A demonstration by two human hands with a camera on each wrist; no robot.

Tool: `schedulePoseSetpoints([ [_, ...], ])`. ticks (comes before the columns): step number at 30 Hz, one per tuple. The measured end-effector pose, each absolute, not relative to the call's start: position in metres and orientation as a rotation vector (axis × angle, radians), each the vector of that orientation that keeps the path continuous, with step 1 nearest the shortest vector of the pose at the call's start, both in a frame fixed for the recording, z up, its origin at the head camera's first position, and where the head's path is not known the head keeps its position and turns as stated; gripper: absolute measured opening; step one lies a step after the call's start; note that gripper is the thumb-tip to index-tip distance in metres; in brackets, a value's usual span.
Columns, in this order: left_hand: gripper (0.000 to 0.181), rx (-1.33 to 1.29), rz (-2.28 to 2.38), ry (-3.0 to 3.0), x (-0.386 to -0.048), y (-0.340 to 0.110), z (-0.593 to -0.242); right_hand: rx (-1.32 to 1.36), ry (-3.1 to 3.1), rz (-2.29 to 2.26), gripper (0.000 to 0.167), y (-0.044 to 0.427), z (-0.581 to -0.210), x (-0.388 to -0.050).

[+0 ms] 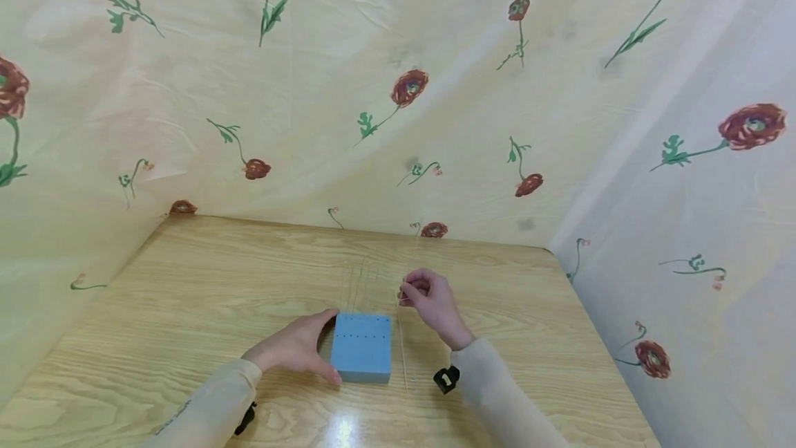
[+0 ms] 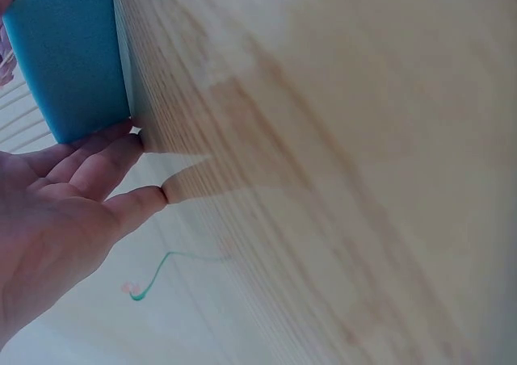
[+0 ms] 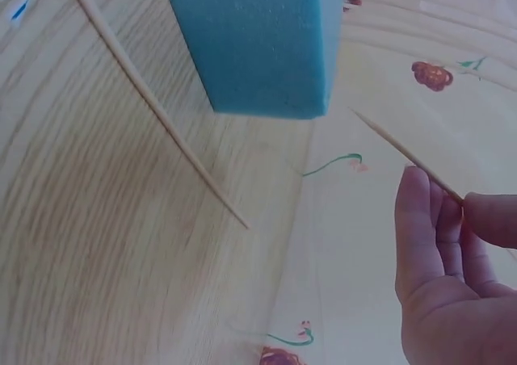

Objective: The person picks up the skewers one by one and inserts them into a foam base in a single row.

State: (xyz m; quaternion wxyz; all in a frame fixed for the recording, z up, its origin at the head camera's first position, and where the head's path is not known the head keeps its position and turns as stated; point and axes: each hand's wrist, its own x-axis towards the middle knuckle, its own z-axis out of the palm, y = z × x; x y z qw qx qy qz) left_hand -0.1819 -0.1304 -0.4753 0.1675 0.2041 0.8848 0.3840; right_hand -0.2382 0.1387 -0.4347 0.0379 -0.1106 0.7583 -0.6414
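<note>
A blue foam block [image 1: 362, 358] with rows of small dark holes lies on the table. My left hand [image 1: 297, 346] holds its left side, thumb at the front corner and fingertips at the back corner. In the left wrist view, fingers lie against the foam block [image 2: 69, 58]. Several thin wooden skewers [image 1: 356, 289] stand upright at the block's back row. To the right of the block, my right hand [image 1: 432, 301] pinches a wooden skewer [image 3: 400, 147] between thumb and fingers, pointed tip free of the block. Another skewer [image 1: 402, 351] lies on the table between block and right hand.
The wood-grain table [image 1: 205, 282] is bounded at the back by a flowered curtain [image 1: 323, 102] and at the right by another hanging sheet [image 1: 703, 213]. A black strap piece [image 1: 446, 379] sits at the right wrist.
</note>
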Motion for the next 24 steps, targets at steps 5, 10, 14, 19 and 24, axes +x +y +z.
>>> schedulePoseSetpoints([
  [5,0.122,0.573,1.097,2.521,-0.181,-0.130,-0.475,-0.455,2.339,-1.960,0.010,0.130,-0.422,-0.229],
  [10,0.122,0.570,1.097,2.520,-0.181,-0.130,-0.475,-0.522,2.338,-1.954,0.009,0.122,-0.413,-0.222],
  [14,0.122,0.573,1.097,2.521,-0.181,-0.131,-0.475,-0.553,2.335,-1.961,0.009,0.118,-0.413,-0.220],
  [19,0.122,0.571,1.100,2.519,-0.181,-0.130,-0.476,-0.580,2.345,-1.956,0.008,0.114,-0.415,-0.219],
  [24,0.122,0.574,1.101,2.522,-0.181,-0.130,-0.476,-0.611,2.357,-1.937,0.011,0.111,-0.417,-0.218],
])
